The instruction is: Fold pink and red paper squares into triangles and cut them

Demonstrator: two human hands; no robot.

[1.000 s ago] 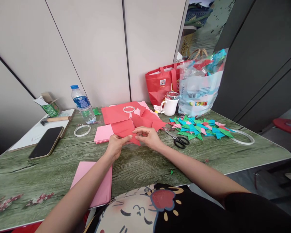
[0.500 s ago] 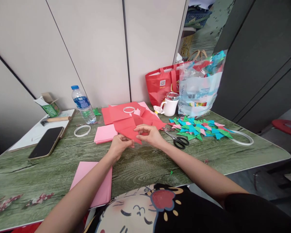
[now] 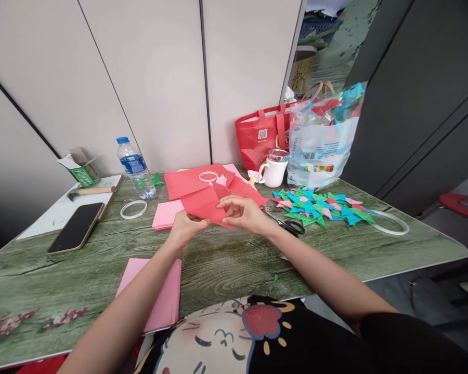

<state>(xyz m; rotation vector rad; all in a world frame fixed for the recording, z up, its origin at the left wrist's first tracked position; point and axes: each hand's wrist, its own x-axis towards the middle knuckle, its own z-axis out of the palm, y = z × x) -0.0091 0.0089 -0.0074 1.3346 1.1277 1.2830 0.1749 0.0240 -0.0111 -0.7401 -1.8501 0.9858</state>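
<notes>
Since the last frame, the left hand [image 3: 185,227] is sitting farther toward nine o'clock on the red paper sheet [image 3: 201,202], pinching its near-left edge, probably steadying it for the right. I'm seeing the right hand [image 3: 245,214] curling at the sheet's right side, fingers narrowly parted; whether it's gripping, I cannot tell. Taking the sheet as clock centre, wood-grain tabletop [image 3: 226,265] is giving wrists room at six; pink paper stack [image 3: 166,296] is hemming seven. Black-handled scissors [image 3: 296,224] are crowding three; a lidded white mug [image 3: 274,172] is standing farther, at two.
</notes>
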